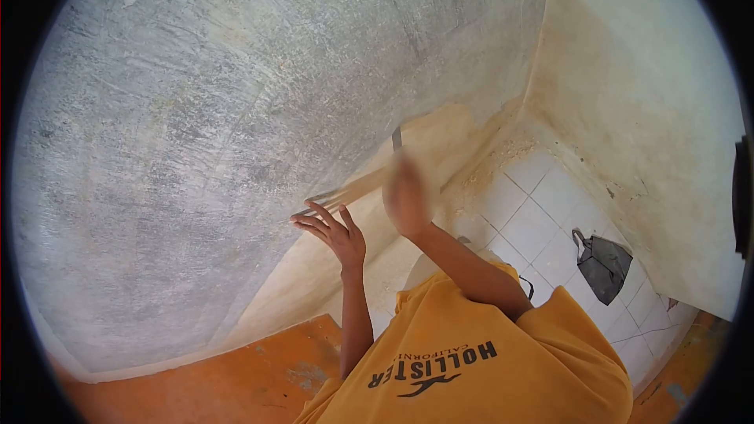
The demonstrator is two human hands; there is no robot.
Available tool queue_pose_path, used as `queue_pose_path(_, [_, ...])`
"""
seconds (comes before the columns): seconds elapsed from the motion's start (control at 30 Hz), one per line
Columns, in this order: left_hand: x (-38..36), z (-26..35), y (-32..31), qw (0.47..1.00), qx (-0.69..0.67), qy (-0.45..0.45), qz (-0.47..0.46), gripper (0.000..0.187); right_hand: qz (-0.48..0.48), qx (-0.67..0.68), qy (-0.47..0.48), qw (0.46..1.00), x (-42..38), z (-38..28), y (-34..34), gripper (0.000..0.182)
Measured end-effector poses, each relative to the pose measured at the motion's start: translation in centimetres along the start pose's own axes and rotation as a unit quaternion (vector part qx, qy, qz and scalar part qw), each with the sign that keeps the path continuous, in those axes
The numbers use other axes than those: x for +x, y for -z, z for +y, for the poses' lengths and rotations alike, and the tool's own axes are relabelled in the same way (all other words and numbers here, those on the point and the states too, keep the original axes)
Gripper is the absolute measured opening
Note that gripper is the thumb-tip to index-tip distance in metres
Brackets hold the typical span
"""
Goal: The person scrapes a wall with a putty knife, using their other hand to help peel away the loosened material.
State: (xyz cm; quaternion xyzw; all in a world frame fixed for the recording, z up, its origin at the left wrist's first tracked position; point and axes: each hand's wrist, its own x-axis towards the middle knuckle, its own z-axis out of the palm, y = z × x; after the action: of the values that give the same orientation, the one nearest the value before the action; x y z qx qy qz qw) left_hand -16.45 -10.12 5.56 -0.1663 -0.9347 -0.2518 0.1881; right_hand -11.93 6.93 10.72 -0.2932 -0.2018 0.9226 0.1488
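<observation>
My left hand is open, its fingers spread and their tips at the lower edge of the rough grey coating on the wall. Some thin dark lines run beside those fingertips. Farther right, my right hand is blurred and closed around a tool, whose dark, narrow end points up against the wall. Its handle is hidden by the hand and the blur. Between and beyond my hands, the wall shows a smooth beige band below the grey coating.
A pale, stained wall meets the grey one at a corner on the right. Crumbs lie along the foot of the walls. A dark grey bag rests on white floor tiles. An orange surface spans the lower left.
</observation>
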Motion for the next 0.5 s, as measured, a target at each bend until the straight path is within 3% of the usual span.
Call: queue_pose_path(0.5, [0.1,-0.4,0.0,0.997,0.025,0.061,-0.043,0.079,-0.014,0.028,-0.002,1.000,-0.3,-0.7,-0.6,0.032])
